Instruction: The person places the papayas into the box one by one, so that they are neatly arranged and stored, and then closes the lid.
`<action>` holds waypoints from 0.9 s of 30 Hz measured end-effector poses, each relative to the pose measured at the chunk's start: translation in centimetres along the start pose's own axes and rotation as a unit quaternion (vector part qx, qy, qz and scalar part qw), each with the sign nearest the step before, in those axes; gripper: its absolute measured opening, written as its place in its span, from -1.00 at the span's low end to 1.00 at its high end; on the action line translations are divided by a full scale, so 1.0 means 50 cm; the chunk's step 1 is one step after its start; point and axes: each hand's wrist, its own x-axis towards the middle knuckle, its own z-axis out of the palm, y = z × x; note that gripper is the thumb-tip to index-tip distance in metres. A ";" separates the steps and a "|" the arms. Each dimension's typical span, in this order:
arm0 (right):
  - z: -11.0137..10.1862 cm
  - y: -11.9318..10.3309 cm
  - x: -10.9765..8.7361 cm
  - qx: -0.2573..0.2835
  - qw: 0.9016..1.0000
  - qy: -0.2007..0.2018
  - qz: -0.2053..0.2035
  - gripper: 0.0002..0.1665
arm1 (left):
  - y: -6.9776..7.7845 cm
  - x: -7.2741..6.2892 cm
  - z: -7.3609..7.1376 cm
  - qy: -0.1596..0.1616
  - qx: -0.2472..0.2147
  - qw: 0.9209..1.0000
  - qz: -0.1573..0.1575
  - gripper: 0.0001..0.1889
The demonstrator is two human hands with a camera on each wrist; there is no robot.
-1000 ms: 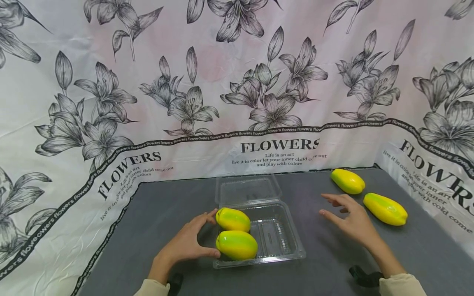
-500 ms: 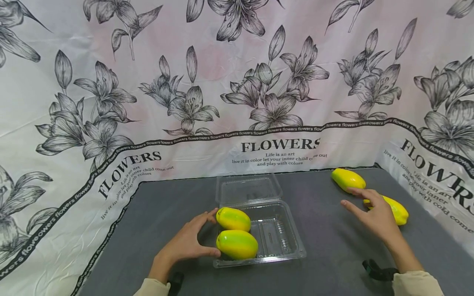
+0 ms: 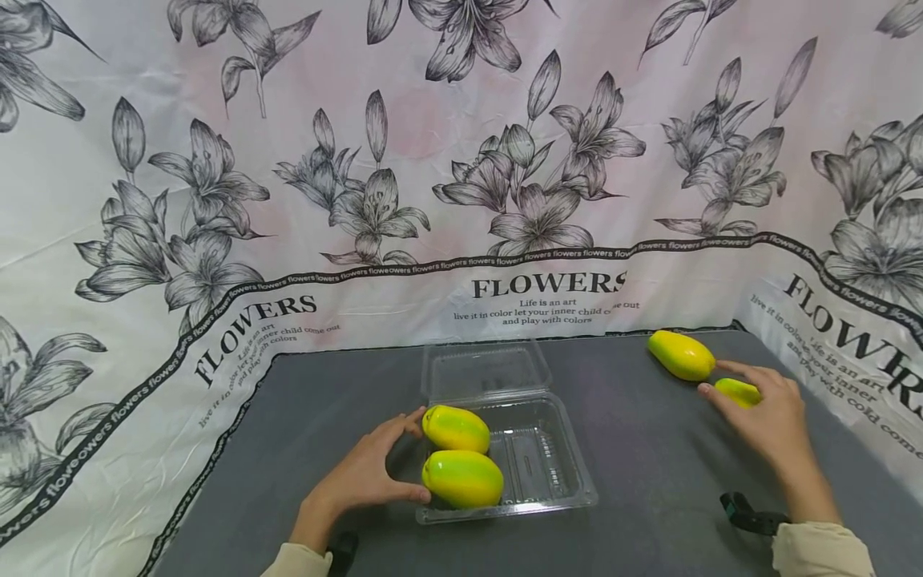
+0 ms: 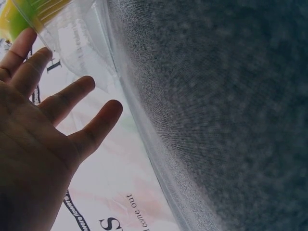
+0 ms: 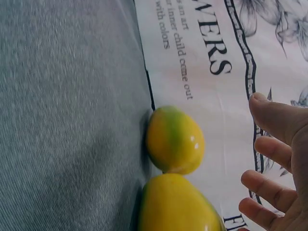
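Near fruit (image 3: 737, 393): toward the worktop's (image 3: 634, 457) right edge, beneath the right hand (image 3: 773, 415), the nearer hand; long axis mostly hidden.
Right fingers: apart; contact unclear.
Far fruit (image 3: 681, 355): near back right corner.
Left hand (image 3: 366, 465): fingers apart, beside box's (image 3: 532, 461) left edge.

Beige sleeves (image 3: 824, 550) (and black wrist straps (image 3: 762, 522))

Two yellow fruits (image 5: 175, 139) lie near the outspread right grip (image 5: 299, 161).
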 end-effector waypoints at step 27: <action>-0.035 0.138 -0.010 -0.060 0.995 -0.040 0.073 -0.17 | -0.003 -0.001 0.003 -0.001 -0.002 1.000 0.003 -0.22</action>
